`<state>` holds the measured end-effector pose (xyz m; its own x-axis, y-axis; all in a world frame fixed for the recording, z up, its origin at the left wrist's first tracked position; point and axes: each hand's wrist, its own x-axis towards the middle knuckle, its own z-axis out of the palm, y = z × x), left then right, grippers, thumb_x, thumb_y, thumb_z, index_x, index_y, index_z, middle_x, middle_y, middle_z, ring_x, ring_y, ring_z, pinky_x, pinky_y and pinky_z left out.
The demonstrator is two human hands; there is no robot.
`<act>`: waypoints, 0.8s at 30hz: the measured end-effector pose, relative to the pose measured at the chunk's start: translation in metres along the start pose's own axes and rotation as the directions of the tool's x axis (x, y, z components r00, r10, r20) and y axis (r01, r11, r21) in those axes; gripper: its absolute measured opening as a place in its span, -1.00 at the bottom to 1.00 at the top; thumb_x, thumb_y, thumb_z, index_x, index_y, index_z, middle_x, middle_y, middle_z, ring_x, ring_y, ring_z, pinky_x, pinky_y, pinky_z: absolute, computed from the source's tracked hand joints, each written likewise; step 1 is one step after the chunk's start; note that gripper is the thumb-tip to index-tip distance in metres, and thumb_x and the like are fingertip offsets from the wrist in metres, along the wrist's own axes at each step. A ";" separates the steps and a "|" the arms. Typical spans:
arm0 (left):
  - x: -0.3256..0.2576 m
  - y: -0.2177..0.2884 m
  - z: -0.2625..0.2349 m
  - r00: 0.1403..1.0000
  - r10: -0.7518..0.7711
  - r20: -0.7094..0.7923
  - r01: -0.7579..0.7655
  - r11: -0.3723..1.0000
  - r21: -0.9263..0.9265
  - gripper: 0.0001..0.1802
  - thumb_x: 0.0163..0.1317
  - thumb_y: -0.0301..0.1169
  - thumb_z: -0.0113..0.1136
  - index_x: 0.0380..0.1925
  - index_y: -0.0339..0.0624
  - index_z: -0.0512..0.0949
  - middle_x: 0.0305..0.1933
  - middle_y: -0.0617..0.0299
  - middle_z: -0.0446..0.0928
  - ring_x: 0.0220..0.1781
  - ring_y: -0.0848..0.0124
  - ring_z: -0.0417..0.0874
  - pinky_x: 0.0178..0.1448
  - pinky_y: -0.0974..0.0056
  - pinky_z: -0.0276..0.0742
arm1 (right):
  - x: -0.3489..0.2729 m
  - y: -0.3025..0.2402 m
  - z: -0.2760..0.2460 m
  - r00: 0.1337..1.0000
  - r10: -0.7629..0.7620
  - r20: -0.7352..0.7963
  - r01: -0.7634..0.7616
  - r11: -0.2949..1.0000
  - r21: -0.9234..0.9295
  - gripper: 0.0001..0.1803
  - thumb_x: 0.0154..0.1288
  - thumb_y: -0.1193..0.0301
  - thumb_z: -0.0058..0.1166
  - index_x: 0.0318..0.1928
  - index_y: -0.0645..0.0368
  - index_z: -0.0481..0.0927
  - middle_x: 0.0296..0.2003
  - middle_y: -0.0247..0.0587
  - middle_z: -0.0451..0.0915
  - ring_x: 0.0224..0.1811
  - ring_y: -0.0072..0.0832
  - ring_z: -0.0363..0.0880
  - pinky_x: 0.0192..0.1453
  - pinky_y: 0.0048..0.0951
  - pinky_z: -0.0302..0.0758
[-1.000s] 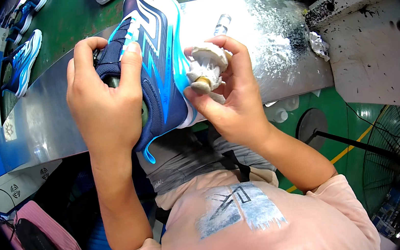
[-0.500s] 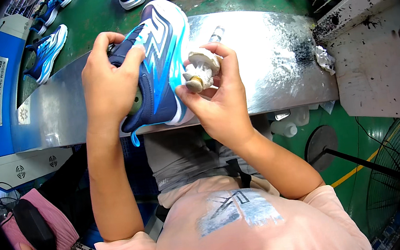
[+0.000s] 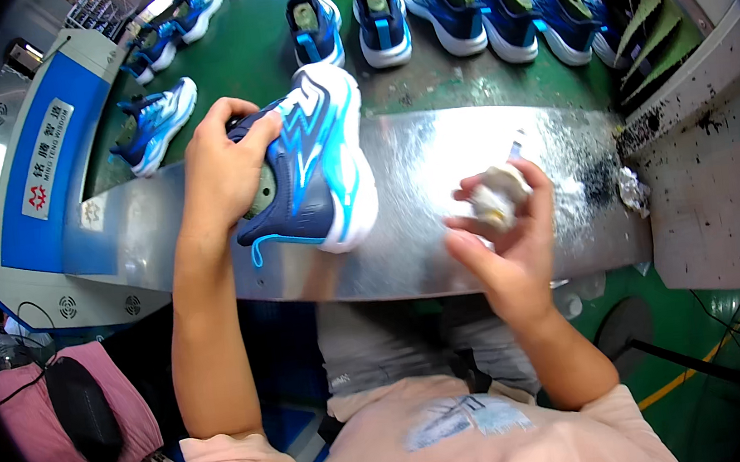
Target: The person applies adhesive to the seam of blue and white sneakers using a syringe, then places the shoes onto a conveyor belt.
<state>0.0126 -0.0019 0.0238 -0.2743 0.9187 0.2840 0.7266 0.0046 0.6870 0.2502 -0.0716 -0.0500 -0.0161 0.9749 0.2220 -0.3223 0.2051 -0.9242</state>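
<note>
My left hand [image 3: 222, 170] grips a blue and white sports shoe [image 3: 316, 159] by its heel opening, holding it over the shiny metal bench [image 3: 417, 162], sole side to the right. My right hand [image 3: 503, 234] holds a crumpled whitish wad [image 3: 496, 198] between thumb and fingers, a hand's width to the right of the shoe and apart from it.
Several blue shoes [image 3: 444, 3] stand in a row on the green belt behind the bench; others [image 3: 158, 118] lie at the left near a blue and white machine [image 3: 52, 167]. A grey stained table [image 3: 716, 182] stands to the right. A pink bag [image 3: 72, 420] sits at lower left.
My right hand with the wad has pulled away from the shoe to the right. The left hand has kept hold of the shoe. The view has shifted to show more of the belt.
</note>
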 end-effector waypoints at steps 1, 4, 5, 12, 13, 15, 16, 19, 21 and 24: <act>0.006 -0.002 -0.006 0.997 0.049 -0.051 -0.044 0.994 0.105 -0.63 -0.06 -0.20 0.22 -0.36 -0.31 0.51 -0.40 -0.01 0.55 -0.35 0.23 0.56 -0.17 0.26 0.43 | -0.004 0.005 -0.018 1.000 -0.020 -0.002 0.020 0.998 -0.061 -0.22 -0.03 0.56 0.25 0.16 0.14 0.06 -0.07 -0.16 0.37 -0.07 -0.47 0.42 -0.03 -0.49 0.45; 0.042 -0.004 -0.021 0.966 0.221 -0.134 -0.143 0.889 0.436 -0.63 -0.05 -0.18 0.19 -0.28 -0.18 0.48 -0.29 -0.05 0.51 -0.23 0.03 0.54 -0.13 0.12 0.44 | -0.017 0.011 -0.069 0.999 -0.019 -0.042 0.008 0.969 -0.248 -0.25 0.00 0.47 0.26 0.16 0.15 0.10 -0.11 -0.17 0.40 -0.11 -0.49 0.41 -0.10 -0.52 0.43; 0.056 -0.010 -0.023 0.937 0.312 -0.156 -0.183 0.821 0.541 -0.62 -0.05 -0.17 0.18 -0.25 -0.14 0.47 -0.25 -0.03 0.49 -0.22 0.02 0.54 -0.12 0.09 0.44 | -0.021 0.012 -0.080 0.998 -0.023 -0.059 0.003 0.945 -0.328 -0.28 0.01 0.46 0.25 0.15 0.17 0.13 -0.12 -0.18 0.41 -0.14 -0.51 0.41 -0.11 -0.53 0.42; 0.127 -0.061 0.022 0.980 0.179 -0.084 -0.118 0.868 0.482 -0.33 -0.07 -0.24 0.24 0.13 0.15 0.28 0.13 0.10 0.31 0.10 0.06 0.42 0.08 0.11 0.39 | -0.045 0.010 -0.119 0.987 -0.154 -0.050 0.092 0.790 -0.607 -0.31 -0.01 0.38 0.29 0.11 0.24 0.23 -0.19 -0.21 0.45 -0.22 -0.54 0.43 -0.12 -0.54 0.39; 0.128 -0.085 0.027 0.968 0.250 0.021 -0.232 0.857 0.461 -0.27 -0.08 -0.40 0.25 0.18 0.12 0.24 0.20 0.06 0.26 0.22 0.08 0.32 0.19 0.15 0.32 | -0.048 0.009 -0.121 0.984 -0.176 0.002 0.136 0.750 -0.648 -0.30 -0.01 0.36 0.30 0.11 0.25 0.22 -0.18 -0.20 0.44 -0.21 -0.53 0.43 -0.11 -0.54 0.39; 0.135 -0.108 0.013 0.876 0.481 0.035 -0.460 0.811 0.362 -0.19 -0.07 -0.45 0.24 0.24 0.16 0.14 0.32 0.06 0.13 0.17 0.08 0.40 0.14 0.14 0.38 | -0.051 0.007 -0.123 0.982 -0.187 0.033 0.158 0.708 -0.688 -0.27 -0.03 0.32 0.31 0.11 0.27 0.22 -0.16 -0.19 0.43 -0.20 -0.51 0.43 -0.10 -0.52 0.39; 0.119 -0.079 0.011 0.963 0.168 0.208 -0.119 0.966 -0.231 -0.18 -0.05 -0.48 0.21 0.27 0.06 0.10 0.33 0.08 0.11 0.18 0.15 0.40 0.14 0.22 0.38 | -0.057 0.000 -0.125 0.986 -0.164 -0.007 0.111 0.700 -0.706 -0.26 -0.03 0.30 0.31 0.11 0.28 0.21 -0.15 -0.19 0.42 -0.19 -0.50 0.43 -0.08 -0.51 0.39; 0.110 -0.109 -0.013 0.967 0.078 -0.243 -0.170 0.907 -0.385 -0.18 -0.02 -0.33 0.32 0.23 -0.23 0.13 0.24 -0.13 0.19 0.17 0.14 0.40 0.18 0.18 0.32 | -0.068 -0.010 -0.131 0.982 -0.182 -0.041 0.101 0.702 -0.705 -0.20 0.00 0.25 0.28 0.17 0.31 0.15 -0.08 -0.15 0.38 -0.13 -0.48 0.42 -0.03 -0.49 0.38; 0.100 -0.153 -0.055 0.873 -0.031 -0.487 -0.008 0.997 -0.078 -0.22 -0.07 -0.37 0.34 0.17 -0.25 0.18 0.18 -0.08 0.25 0.12 0.18 0.42 0.16 0.21 0.34 | -0.072 -0.016 -0.130 0.982 -0.177 -0.063 0.080 0.697 -0.713 -0.19 0.01 0.23 0.27 0.18 0.33 0.15 -0.08 -0.15 0.38 -0.13 -0.47 0.42 -0.03 -0.49 0.37; 0.070 -0.210 -0.116 0.796 -0.405 -0.450 0.429 0.902 -0.052 -0.26 -0.13 -0.44 0.37 0.10 -0.28 0.26 0.10 -0.02 0.33 0.06 0.23 0.46 0.12 0.25 0.37 | -0.073 -0.021 -0.126 0.986 -0.146 -0.076 0.048 0.695 -0.717 -0.21 0.02 0.20 0.26 0.16 0.34 0.20 -0.11 -0.16 0.39 -0.16 -0.47 0.42 -0.05 -0.50 0.38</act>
<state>-0.2328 0.0158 -0.0227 -0.7962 0.5514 0.2490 0.5044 0.3777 0.7765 0.3777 -0.1361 -0.0863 0.1026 0.9384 0.3301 0.4539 0.2512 -0.8549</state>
